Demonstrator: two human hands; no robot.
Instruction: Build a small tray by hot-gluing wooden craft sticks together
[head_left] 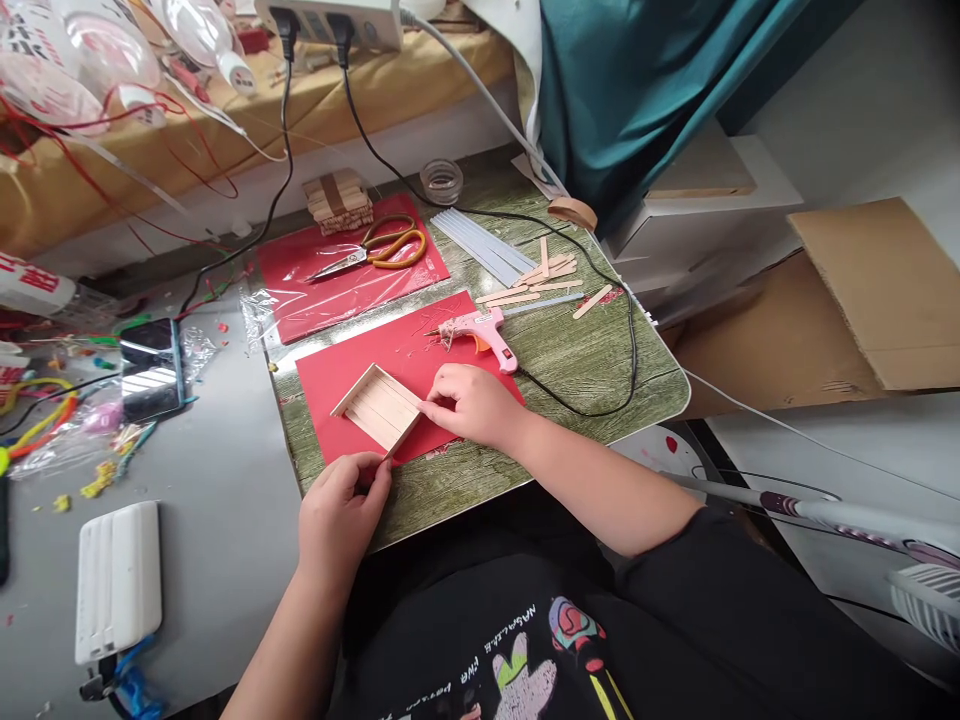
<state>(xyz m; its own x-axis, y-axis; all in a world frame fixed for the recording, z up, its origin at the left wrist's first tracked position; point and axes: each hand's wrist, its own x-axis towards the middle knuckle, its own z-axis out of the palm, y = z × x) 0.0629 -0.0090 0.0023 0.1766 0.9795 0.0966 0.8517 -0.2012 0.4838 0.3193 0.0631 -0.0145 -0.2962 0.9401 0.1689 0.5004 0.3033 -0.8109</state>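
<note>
A small tray-like piece made of wooden craft sticks (379, 405) lies on a red sheet (330, 375), with raised stick edges along some of its sides. My left hand (341, 505) pinches its near corner between thumb and fingers. At the right corner, the thumb and index finger of my right hand (471, 402) close on the stick edge. Just beyond my right hand rests a pink glue gun (480, 335), its nozzle pointing left and thin glue strands about the tip.
Loose craft sticks (536, 280) and glue sticks (484, 245) lie behind the glue gun, whose black cord (634, 350) loops right. Scissors (375, 250) rest on a wrapped red pack (300, 290). At left are a phone (152, 368) and a white power bank (118, 580).
</note>
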